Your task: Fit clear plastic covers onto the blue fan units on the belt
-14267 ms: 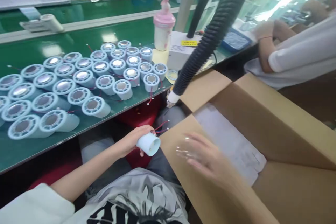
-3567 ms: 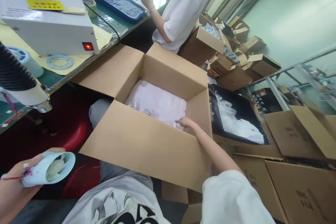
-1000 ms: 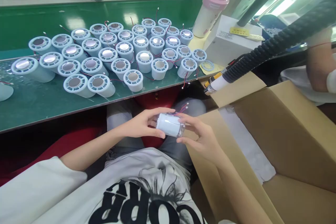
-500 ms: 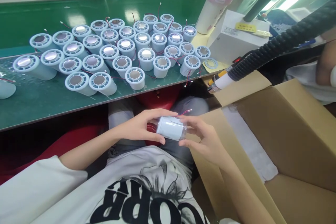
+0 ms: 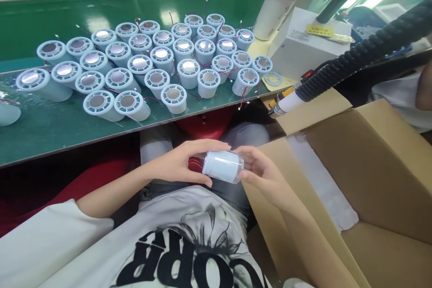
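A light-blue cylinder (image 5: 221, 165) with a clear plastic cover around it lies sideways between my hands, above my lap. My left hand (image 5: 184, 162) grips its left end, thumb below and fingers over the top. At the right end, where the clear cover reaches past the blue body, my right hand (image 5: 261, 173) holds it between curled fingers and thumb. Several similar light-blue cylinders (image 5: 188, 73) stand in rows on the green bench (image 5: 60, 132), with round metallic discs on top and thin red and dark wires ending in white plugs.
An open cardboard box (image 5: 388, 162) is at my right. Above it runs a black ribbed hose (image 5: 337, 74) with a white nozzle. A pink-lidded bottle (image 5: 276, 6) and a grey-white device (image 5: 297, 47) stand at the bench's right end, near a light-blue ring (image 5: 272, 79).
The cylinder has shifted slightly right. My right hand's fingers have moved from its upper side toward the right end. The wire with a white plug seen above it is now out of sight.
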### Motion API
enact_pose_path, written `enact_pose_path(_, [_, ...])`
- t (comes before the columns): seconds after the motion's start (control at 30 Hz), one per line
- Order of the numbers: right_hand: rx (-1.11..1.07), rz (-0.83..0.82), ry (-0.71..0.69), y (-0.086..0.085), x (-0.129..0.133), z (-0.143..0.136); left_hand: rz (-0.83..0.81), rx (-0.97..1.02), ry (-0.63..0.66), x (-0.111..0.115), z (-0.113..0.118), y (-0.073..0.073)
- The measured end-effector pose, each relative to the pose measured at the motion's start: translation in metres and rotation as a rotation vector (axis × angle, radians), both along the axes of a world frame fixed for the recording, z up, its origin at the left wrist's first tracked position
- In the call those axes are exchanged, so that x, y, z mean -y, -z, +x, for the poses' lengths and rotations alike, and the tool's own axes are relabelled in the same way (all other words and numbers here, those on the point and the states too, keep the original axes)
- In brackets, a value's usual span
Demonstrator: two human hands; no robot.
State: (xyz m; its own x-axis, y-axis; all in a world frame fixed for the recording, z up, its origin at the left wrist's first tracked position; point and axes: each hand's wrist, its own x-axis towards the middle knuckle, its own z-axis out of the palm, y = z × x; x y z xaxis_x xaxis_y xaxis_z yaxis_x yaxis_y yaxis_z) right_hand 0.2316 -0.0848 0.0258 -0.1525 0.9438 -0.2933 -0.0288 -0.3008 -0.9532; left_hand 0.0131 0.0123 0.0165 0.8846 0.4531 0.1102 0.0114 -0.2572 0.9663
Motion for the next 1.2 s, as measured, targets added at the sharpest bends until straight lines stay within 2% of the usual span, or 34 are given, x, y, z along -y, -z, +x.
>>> enact_pose_path(0.23, [-0.156, -0.156, 0.052, 0.003, -0.003, -0.006, -0.01, -0.009, -0.008, 0.002, -0.002, -0.001])
enact_pose_path(0.43, [-0.262, -0.327, 0.033, 0.008, -0.004, -0.012, 0.02, -0.012, 0.012, 0.001, -0.004, -0.002])
enact_pose_path(0.57, [-0.297, -0.375, 0.039, 0.008, -0.006, -0.016, 0.017, -0.012, 0.021, 0.0, -0.005, -0.002])
enact_pose_path(0.8, [-0.44, -0.503, -0.058, 0.009, -0.006, -0.018, -0.023, 0.046, 0.031, -0.001, -0.005, 0.004])
enact_pose_path(1.0, [-0.56, -0.58, -0.104, 0.012, -0.007, -0.017, 0.01, 0.088, 0.028, -0.002, -0.003, 0.006])
enact_pose_path(1.13, [-0.564, -0.648, -0.126, 0.011, -0.007, -0.017, 0.008, 0.065, 0.002, 0.002, -0.003, 0.004])
enact_pose_path(1.2, [-0.518, -0.618, -0.135, 0.011, -0.006, -0.018, -0.002, 0.052, -0.004, 0.004, -0.004, 0.003])
